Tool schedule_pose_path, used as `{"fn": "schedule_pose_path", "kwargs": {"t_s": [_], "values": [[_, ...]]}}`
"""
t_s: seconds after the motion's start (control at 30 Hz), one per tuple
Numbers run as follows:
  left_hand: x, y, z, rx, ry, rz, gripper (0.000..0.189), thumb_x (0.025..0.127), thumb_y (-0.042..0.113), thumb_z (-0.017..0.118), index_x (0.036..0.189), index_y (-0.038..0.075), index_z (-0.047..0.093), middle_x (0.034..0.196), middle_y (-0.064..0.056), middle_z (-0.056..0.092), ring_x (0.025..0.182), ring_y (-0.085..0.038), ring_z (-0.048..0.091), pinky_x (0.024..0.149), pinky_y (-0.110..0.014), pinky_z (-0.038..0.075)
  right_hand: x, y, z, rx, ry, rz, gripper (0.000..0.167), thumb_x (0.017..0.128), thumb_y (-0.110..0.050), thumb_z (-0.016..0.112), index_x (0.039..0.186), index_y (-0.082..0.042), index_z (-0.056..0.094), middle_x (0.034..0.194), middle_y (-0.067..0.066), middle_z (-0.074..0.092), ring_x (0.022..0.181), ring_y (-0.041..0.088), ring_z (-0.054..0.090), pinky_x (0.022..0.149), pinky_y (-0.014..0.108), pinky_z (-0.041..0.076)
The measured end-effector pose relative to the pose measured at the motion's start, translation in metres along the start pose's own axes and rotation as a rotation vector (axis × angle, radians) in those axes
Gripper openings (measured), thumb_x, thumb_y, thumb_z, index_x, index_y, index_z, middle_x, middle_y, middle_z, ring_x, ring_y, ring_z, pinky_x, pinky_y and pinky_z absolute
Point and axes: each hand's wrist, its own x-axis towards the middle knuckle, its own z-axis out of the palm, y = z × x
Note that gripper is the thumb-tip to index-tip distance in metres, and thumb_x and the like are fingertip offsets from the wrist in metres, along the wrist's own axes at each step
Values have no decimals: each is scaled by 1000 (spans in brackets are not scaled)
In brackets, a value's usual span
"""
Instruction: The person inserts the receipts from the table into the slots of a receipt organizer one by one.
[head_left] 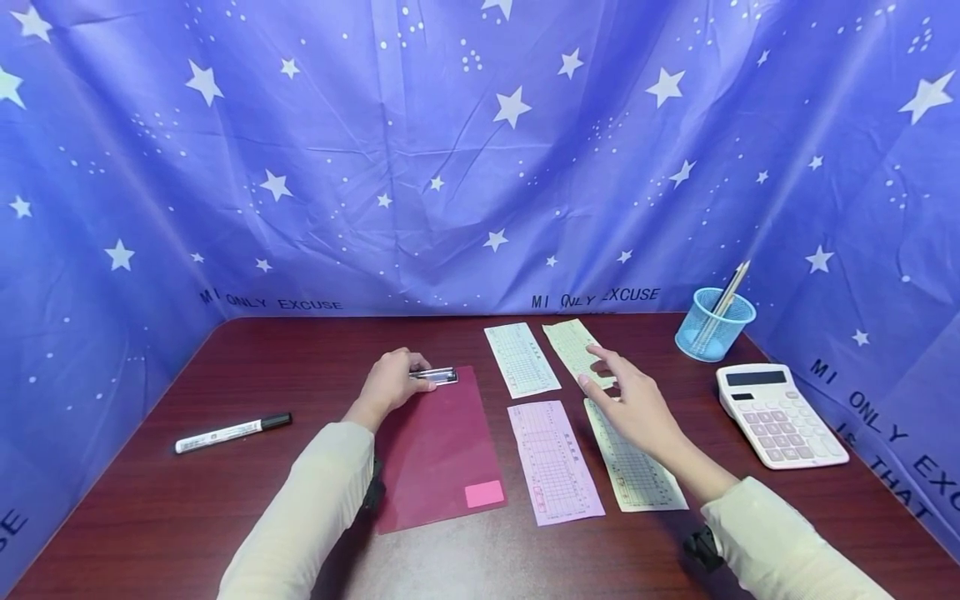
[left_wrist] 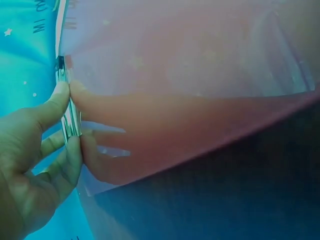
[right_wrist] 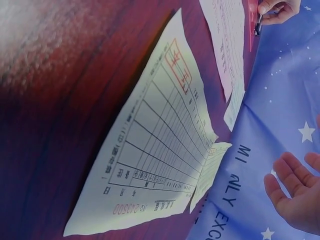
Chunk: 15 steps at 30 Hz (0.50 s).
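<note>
A dark red clipboard [head_left: 442,450] with a pink label [head_left: 484,494] lies on the table. At its top edge my left hand [head_left: 386,382] pinches the metal clip [head_left: 446,377], thumb on one side and fingers on the other, as the left wrist view also shows. My right hand [head_left: 637,408] hovers over two forms, its fingers spread and holding nothing. Beneath it are a pale yellow form [head_left: 570,342] at the back and a pale green form [head_left: 641,477] in front, both partly hidden by the hand. A lilac form [head_left: 557,462] and a bluish-white form [head_left: 522,360] lie between the clipboard and those two.
On the left lies a black-capped white marker [head_left: 232,432]. A white calculator [head_left: 780,415] sits at the right, with a blue mesh pen cup [head_left: 715,327] holding several pencils behind it. Blue star-printed cloth [head_left: 450,183] hangs around the table's back and sides.
</note>
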Motion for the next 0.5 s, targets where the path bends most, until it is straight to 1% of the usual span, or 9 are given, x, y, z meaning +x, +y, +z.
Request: {"fn": "schedule_pose_path", "kwargs": {"t_s": [0.3,0.4,0.5], "values": [[-7,-1,6,48,45,73,23,83,18,83,100,4,76,93,-10,63,90,-38,63,86,-52,51,-2,1,2,7,-1,-11,49,101,-24,63,144,-4,52,117,21,67,99,36,68,85,54,54],[-9,-1,7,73,69,109,23,84,18,83,101,4,77,90,-10,62,85,-38,61,83,-53,51,-2,1,3,7,-3,-12,49,101,-25,63,145,-4,52,117,22,67,100,36,67,86,54,54],[-11,-2,7,99,88,147,23,84,19,82,101,5,77,88,-9,61,80,-36,58,79,-53,51,-3,1,3,6,-6,-15,49,101,-25,63,145,-5,52,118,22,67,100,36,67,86,55,54]]}}
